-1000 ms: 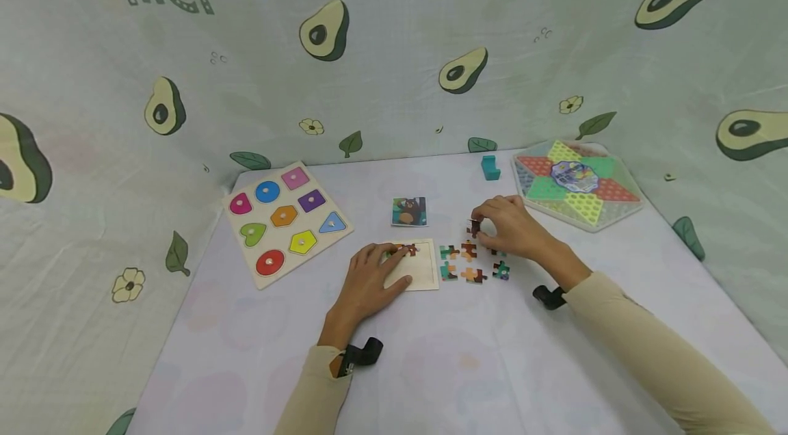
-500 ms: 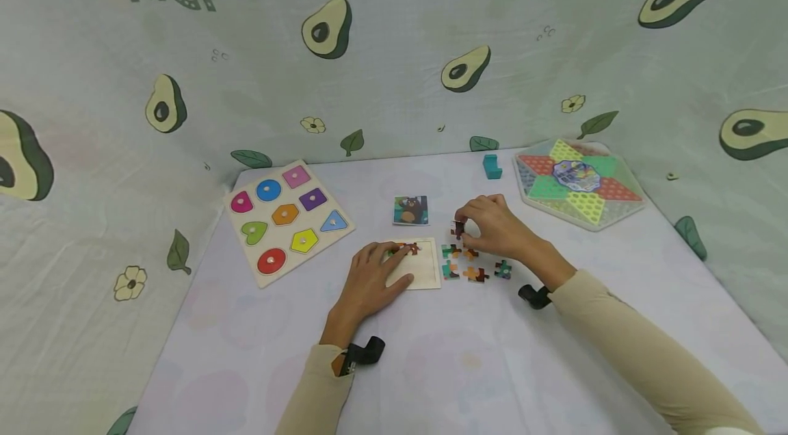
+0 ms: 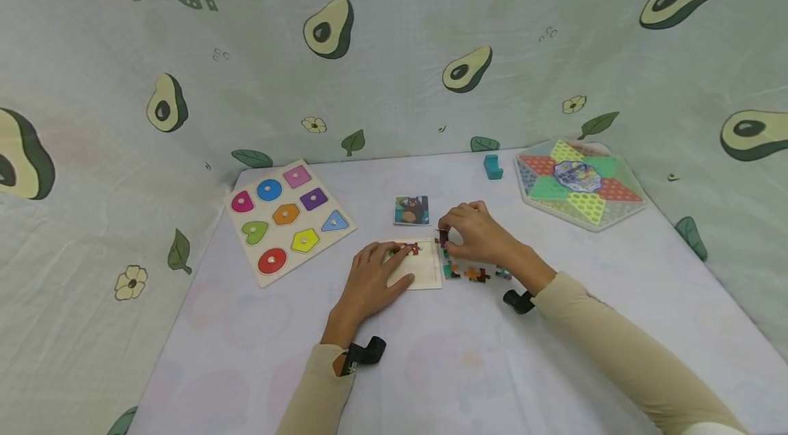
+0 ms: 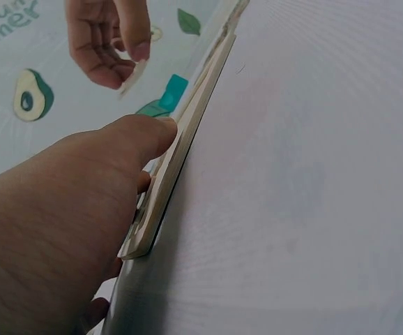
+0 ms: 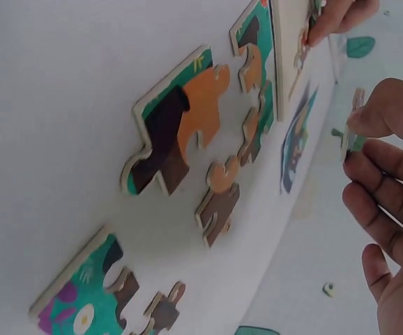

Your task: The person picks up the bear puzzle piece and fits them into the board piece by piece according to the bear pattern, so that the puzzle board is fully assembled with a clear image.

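Observation:
My left hand (image 3: 371,281) rests on a small wooden puzzle tray (image 3: 425,279), fingers stretched over its upper left part and thumb at the near edge. A brown puzzle piece (image 3: 412,249) lies in the tray by those fingertips. Between thumb and fingertips my right hand (image 3: 477,233) pinches another jigsaw piece (image 5: 356,115), held up by the tray's upper right corner. In the left wrist view that pinched piece (image 4: 132,79) shows its pale edge. Several loose jigsaw pieces (image 5: 187,115) in green, orange and brown lie right of the tray, partly hidden under my right hand in the head view.
Behind the tray lies a square bear picture (image 3: 411,210). A wooden shape board (image 3: 277,235) with knobbed coloured shapes sits at the left. Toward the back right are a teal block (image 3: 493,167) and a hexagonal star-patterned game board (image 3: 577,178). A patterned cloth hangs behind.
My right hand has carried the pinched piece leftward, from above the loose pieces to the tray's upper right corner. My left hand has stayed on the tray.

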Action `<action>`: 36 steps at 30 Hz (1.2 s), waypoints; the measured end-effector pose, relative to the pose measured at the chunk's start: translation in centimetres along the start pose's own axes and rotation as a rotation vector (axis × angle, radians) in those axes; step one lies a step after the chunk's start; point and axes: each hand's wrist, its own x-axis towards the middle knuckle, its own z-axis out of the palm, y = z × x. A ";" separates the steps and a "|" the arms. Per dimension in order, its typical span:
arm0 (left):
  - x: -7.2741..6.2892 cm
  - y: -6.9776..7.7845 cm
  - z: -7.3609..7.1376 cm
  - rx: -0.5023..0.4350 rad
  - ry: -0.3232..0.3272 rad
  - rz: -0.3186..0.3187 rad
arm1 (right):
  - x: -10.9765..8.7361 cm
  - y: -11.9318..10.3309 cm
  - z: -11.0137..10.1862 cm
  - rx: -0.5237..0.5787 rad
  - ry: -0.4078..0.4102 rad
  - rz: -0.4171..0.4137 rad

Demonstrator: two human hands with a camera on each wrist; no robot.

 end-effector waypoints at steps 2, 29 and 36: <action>0.0 0.0 0.0 -0.001 0.000 0.005 | 0.2 -0.3 0.2 0.000 -0.008 0.001; 0.1 -0.3 0.2 0.018 0.013 0.027 | 1.8 -1.3 3.1 -0.040 -0.157 0.015; 0.0 -0.4 0.2 0.016 0.019 0.040 | 1.5 -1.4 3.5 -0.023 -0.173 -0.002</action>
